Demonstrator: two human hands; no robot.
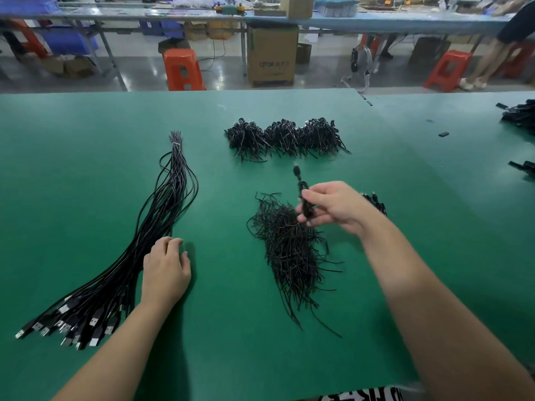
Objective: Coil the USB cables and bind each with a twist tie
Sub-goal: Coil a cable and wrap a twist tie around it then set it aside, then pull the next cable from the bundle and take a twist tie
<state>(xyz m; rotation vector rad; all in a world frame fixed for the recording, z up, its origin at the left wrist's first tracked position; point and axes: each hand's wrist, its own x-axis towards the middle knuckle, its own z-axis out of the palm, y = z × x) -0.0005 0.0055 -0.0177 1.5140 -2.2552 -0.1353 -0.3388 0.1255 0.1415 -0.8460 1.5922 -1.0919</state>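
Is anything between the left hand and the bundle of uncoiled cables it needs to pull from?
Nothing visible. The left hand rests on the green table right beside the uncoiled cable bundle, fingertips at its edge. The loose twist tie pile lies off to its right.

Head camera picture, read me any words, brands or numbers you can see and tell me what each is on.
"OTOR", followed by characters too blurred to read: on the tall cardboard box on the floor beyond the green table.
Nothing else is readable.
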